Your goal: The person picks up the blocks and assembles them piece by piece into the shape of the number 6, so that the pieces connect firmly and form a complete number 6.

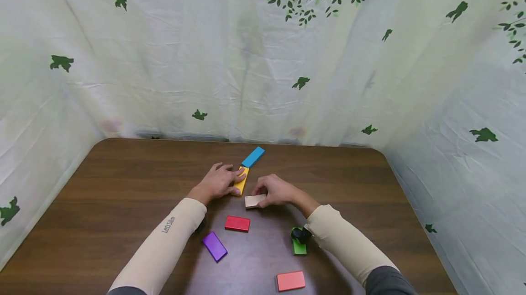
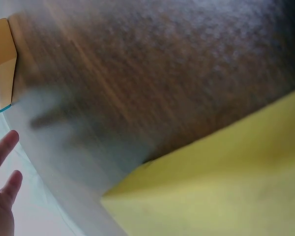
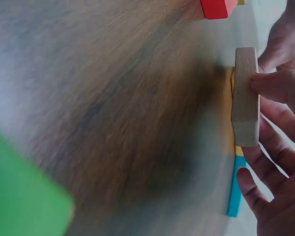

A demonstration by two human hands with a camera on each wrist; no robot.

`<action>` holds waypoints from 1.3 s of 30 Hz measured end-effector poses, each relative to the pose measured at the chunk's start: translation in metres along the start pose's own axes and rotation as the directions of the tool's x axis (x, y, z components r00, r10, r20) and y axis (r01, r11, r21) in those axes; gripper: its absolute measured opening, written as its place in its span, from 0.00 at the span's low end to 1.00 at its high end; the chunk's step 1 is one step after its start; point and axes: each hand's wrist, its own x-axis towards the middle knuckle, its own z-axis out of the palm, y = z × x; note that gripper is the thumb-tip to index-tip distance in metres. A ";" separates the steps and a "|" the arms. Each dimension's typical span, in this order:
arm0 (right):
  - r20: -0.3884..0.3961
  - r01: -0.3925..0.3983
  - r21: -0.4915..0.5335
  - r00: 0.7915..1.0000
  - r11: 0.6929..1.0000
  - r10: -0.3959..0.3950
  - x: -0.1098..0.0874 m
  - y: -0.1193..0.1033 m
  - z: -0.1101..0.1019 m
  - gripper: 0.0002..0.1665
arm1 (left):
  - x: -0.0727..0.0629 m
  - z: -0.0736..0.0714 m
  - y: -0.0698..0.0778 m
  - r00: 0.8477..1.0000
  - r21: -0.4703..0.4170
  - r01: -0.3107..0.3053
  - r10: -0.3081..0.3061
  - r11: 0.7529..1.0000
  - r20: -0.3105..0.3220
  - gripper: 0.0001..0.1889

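My left hand [image 1: 219, 180] is at a yellow-orange block [image 1: 242, 183], with thumb and index finger holding it and the outer fingers spread. The far end of that block meets a blue block [image 1: 253, 156] at a slight angle. Close on the right, my right hand [image 1: 277, 190] grips a plain light wooden block [image 1: 255, 201] between thumb and fingers. In the right wrist view the wooden block [image 3: 246, 98] is on edge, partly covering the yellow-orange one behind it.
Nearer on the brown table [image 1: 135, 171] lie a red block [image 1: 237, 223], a purple block [image 1: 215, 246] and a coral block [image 1: 290, 281]. A green block [image 1: 300, 248] sits beneath the right wrist. Another yellow block [image 2: 226, 182] looms large beside the left wrist camera. Leaf-patterned curtains [image 1: 164, 71] surround the table.
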 end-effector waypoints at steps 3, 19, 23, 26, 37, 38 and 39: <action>0.001 -0.007 0.003 1.000 1.000 0.007 0.007 0.001 0.005 0.14 | 0.000 0.000 0.000 1.000 -0.012 0.006 -0.006 1.000 0.006 0.32; -0.038 -0.040 0.028 0.998 0.999 0.041 0.016 0.000 0.018 0.14 | 0.000 0.002 -0.001 1.000 -0.019 0.002 -0.002 1.000 -0.006 0.31; -0.036 -0.066 0.055 0.997 0.996 0.069 0.016 -0.001 0.020 0.15 | -0.001 0.000 0.000 1.000 -0.033 0.003 -0.004 0.999 -0.015 0.30; -0.041 -0.075 0.067 0.996 0.995 0.078 0.015 -0.001 0.020 0.15 | -0.002 -0.001 0.001 1.000 -0.025 0.003 -0.003 1.000 -0.016 0.30; -0.067 -0.085 0.086 0.994 0.993 0.091 0.015 0.001 0.023 0.15 | -0.002 -0.001 0.000 1.000 -0.025 0.010 -0.010 1.000 -0.007 0.32; -0.066 -0.088 0.093 0.993 0.992 0.094 0.015 0.001 0.024 0.15 | -0.002 -0.001 0.001 1.000 -0.030 0.012 -0.012 0.999 -0.005 0.32; -0.065 -0.090 0.098 0.993 0.991 0.097 0.015 0.002 0.024 0.16 | -0.002 -0.001 0.000 1.000 -0.034 0.012 -0.012 0.999 -0.005 0.32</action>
